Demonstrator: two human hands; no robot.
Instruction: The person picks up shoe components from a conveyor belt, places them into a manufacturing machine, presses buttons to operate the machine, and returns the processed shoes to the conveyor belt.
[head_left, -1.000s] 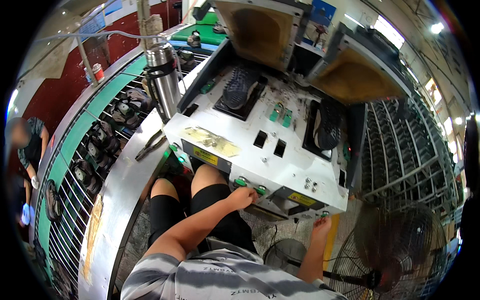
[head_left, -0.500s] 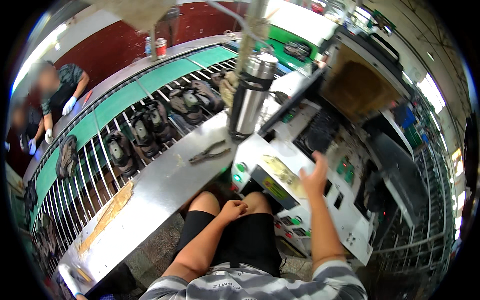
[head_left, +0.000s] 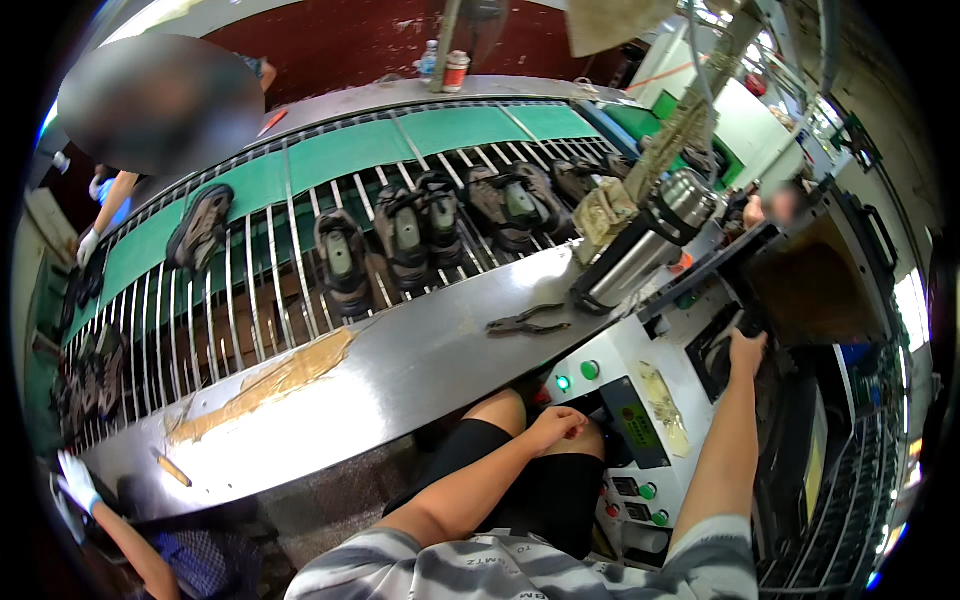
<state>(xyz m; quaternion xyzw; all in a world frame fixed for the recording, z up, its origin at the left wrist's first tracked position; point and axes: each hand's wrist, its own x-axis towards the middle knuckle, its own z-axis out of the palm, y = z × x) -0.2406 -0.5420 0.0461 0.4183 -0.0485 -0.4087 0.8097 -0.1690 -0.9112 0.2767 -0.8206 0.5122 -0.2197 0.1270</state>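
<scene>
My left hand rests on my thigh, its fingers curled in with nothing visible in them. Farther right, my right hand reaches into the machine and closes round a dark thing. Its kind is unclear, as my fingers and the machine partly cover it. Beside that arm lies the machine's white control panel, with green and red buttons and a dark display. The machine's raised lid has a brown inner face and stands beyond my right hand.
Pliers and a steel thermos occupy the metal counter. Beyond it, several sandals sit on a roller conveyor with a green belt. Co-workers' gloved hands show at far left and lower left.
The head view has swung left, so the scene sits farther right. My right hand has gone from above the white panel into the machine and closed on the dark thing. My left hand stays on my thigh.
</scene>
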